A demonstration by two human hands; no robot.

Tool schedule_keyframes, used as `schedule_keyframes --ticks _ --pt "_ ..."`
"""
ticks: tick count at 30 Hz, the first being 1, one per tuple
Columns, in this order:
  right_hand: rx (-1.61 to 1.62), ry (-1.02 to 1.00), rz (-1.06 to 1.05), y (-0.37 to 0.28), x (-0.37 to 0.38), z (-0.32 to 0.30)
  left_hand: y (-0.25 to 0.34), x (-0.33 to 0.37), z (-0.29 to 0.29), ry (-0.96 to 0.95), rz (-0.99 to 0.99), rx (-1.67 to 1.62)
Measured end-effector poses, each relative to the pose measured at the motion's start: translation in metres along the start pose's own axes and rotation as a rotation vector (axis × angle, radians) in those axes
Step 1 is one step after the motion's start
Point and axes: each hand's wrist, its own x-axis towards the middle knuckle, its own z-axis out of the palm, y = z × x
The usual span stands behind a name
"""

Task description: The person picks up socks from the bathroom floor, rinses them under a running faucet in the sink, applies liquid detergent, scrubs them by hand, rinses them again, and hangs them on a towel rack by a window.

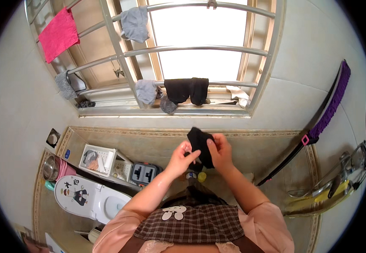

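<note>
In front of my chest I hold a small piece of black cloth (200, 143), perhaps a sock; its folds hide its exact kind. My right hand (221, 152) grips its right side, with the thumb lying over the fabric. My left hand (182, 159) is at its left edge, fingers curled and thumb pointing across to the cloth. Above them, black cloths (186, 89) hang on the lowest window bar, beside a light grey cloth (146, 91) and a dark grey bundle (167, 104).
A pink cloth (59, 34) hangs on the upper left bars. Toilet (103, 203), white basket (86, 157) and grey-black case (144, 173) are at lower left. A purple duster (332, 101) leans on the right wall, near a metal rack (343, 173).
</note>
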Motion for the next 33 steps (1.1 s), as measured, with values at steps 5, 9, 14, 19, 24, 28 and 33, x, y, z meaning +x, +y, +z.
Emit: schedule_keyframes --ticks 5,9,14,19,24,28,33 --pt "-0.129 0.146 -0.161 -0.035 0.080 -0.017 0.053 0.045 0.014 0.086 0.347 0.138" --pt "-0.108 0.383 -0.321 -0.045 0.176 -0.051 0.092 0.085 0.020 0.011 0.281 0.154" --pt "-1.229 0.203 -0.249 -0.063 0.196 -0.063 0.079 0.093 0.007 0.042 0.110 0.130" --pt "-1.444 0.126 -0.272 -0.064 0.177 -0.079 0.057 0.073 0.013 0.062 0.159 0.277" --pt "-0.445 -0.344 -0.165 -0.073 0.101 -0.039 0.082 0.050 0.017 -0.001 0.154 -0.056" --pt "0.222 -0.763 0.284 -0.045 0.077 -0.025 0.089 0.047 0.017 -0.027 0.247 -0.160" --pt "-0.027 -0.427 0.149 -0.034 0.102 -0.041 0.088 0.046 -0.006 -0.111 0.092 0.091"
